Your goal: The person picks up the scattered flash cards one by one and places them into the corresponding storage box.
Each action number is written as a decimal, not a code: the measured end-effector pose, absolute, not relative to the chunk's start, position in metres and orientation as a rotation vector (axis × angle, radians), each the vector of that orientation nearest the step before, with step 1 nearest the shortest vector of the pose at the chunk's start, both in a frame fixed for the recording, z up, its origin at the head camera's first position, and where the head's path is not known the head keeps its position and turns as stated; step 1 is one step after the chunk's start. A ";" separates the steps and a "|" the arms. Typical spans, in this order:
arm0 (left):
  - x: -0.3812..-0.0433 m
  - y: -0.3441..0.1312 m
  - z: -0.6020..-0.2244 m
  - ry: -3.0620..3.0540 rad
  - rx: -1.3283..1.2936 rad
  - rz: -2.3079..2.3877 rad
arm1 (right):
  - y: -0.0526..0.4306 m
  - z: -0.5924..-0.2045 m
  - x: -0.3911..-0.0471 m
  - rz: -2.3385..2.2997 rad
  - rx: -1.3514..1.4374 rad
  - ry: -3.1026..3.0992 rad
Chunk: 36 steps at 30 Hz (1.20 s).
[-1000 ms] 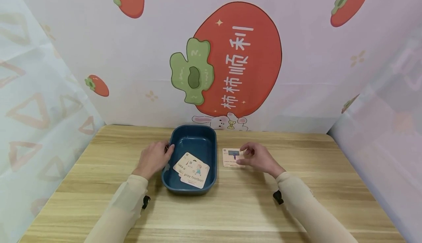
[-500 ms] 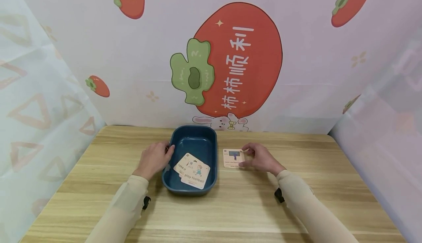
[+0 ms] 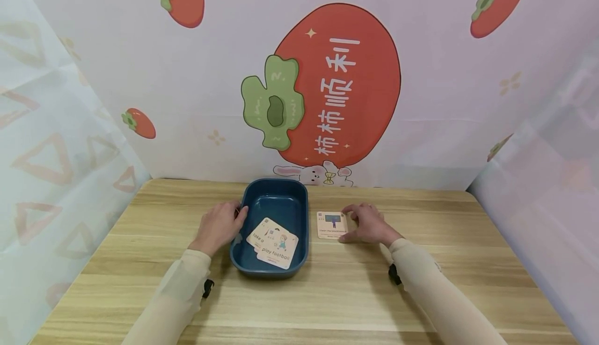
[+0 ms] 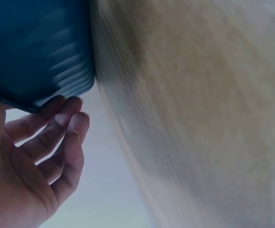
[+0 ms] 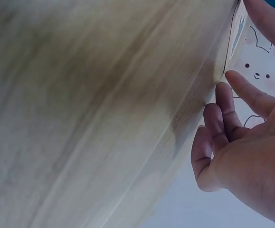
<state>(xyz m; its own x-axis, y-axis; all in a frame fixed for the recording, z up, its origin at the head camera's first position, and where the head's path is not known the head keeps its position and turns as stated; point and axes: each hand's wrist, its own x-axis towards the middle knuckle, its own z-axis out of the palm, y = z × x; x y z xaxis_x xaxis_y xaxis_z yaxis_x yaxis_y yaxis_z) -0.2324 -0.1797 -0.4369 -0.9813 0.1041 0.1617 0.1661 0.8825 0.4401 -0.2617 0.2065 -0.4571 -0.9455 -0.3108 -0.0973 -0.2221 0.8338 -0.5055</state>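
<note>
A dark blue rectangular tray (image 3: 304, 220) stands on the table, holding a few overlapping word cards (image 3: 276, 243); the top one reads "play football". My left hand (image 3: 220, 227) grips its left rim, thumb over the inside and fingers along the outer wall; the left wrist view shows those fingers (image 4: 63, 114) bent against the wall. Right of the tray, another word card (image 3: 331, 224) with a blackboard picture lies flat. My right hand (image 3: 369, 224) has index finger and thumb at that card's right corners, pinching it by the edges. In the right wrist view the card appears edge-on.
The wooden table (image 3: 299, 308) ends against a back wall sheet (image 3: 201, 74) printed with persimmons and a rabbit. Patterned sheets also close off the left and right sides. Dark bands (image 3: 395, 275) sit under both sleeves.
My right hand's fingers, earlier lying over the card's right part, have drawn back to its right corners, so more of the card shows. My left hand and the tray stay put.
</note>
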 end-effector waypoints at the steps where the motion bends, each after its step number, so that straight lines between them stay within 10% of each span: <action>1: -0.232 -0.180 -0.437 -2.916 -0.210 -0.697 | 0.206 -0.457 -0.262 -0.749 -0.406 2.837; 36: -0.233 -0.180 -0.440 -2.930 -0.207 -0.697 | 0.204 -0.444 -0.253 -1.104 -0.274 2.751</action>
<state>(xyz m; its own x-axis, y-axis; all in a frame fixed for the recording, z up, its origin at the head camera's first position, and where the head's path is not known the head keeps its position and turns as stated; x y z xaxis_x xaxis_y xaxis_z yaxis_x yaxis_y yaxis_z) -0.2334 -0.1804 -0.4395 -0.9832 0.1042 0.1500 0.1606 0.8843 0.4383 -0.2527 0.2039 -0.4436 -0.9696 -0.2300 -0.0839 -0.1081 0.7097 -0.6961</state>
